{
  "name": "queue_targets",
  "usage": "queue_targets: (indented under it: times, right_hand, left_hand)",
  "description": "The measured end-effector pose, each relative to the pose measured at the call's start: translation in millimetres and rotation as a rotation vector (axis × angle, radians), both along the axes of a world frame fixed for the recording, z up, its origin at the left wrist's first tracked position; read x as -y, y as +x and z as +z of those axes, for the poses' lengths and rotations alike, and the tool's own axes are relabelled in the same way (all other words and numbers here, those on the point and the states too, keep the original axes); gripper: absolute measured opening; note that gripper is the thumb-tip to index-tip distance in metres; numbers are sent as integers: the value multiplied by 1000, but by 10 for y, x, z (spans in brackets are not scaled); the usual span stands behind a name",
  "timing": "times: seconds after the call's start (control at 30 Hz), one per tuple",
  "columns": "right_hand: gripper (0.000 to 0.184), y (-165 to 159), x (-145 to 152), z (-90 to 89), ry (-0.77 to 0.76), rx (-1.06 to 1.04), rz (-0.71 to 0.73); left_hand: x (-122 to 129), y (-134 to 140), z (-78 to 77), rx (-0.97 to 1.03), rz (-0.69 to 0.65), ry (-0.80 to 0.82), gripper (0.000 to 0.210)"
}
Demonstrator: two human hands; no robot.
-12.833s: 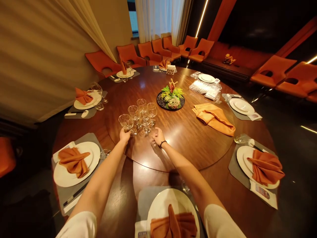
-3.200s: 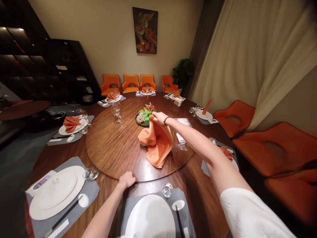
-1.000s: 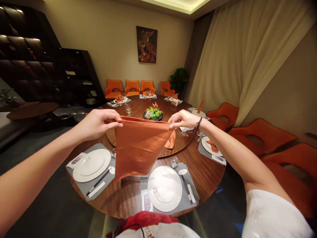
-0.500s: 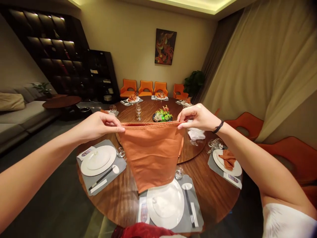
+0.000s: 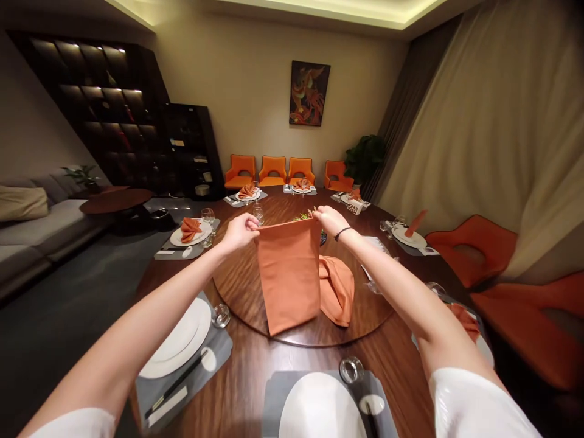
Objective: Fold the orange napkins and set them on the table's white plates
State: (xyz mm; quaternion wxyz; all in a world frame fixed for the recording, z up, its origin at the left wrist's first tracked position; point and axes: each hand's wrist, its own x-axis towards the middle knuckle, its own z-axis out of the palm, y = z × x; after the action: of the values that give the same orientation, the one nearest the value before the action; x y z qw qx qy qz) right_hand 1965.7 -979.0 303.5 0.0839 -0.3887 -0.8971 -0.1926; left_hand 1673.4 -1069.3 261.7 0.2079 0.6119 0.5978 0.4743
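- Orange rectangular cloth napkin (image 5: pixel 289 277) is held over the round brown wooden turntable (image 5: pixel 241 289).
- Top corners are pinched in left grip (image 5: pixel 241 232) and right grip (image 5: pixel 330 221).

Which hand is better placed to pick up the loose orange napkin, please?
Probably the right hand. The loose napkin lies nearer to it, while the held napkin hangs between that one and the left hand. Both hands grip the held napkin's top edge, so the right would need to let go first.
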Motion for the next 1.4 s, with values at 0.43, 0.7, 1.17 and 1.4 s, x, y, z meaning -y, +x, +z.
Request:
queue_targets:
  times: [0.43,0.7,1.17,1.4]
  right_hand:
    - [24,167,355,-2449,-128,-187,233]
    - [26,358,906,-4453,-574,15,222]
    - [6,539,685,-4616,-965,-815,-266]
    - [29,329,644,-4503,-789,-707,-294]
  left_hand:
    - [155,-132,-2295,-495,-124,64,13]
    - [522,159,-3990,-791,-506,-392,25]
    - [269,-115,-4338,-50,-313,-513,13]
    - [234,30,-4337,-313,-172,-391,28]
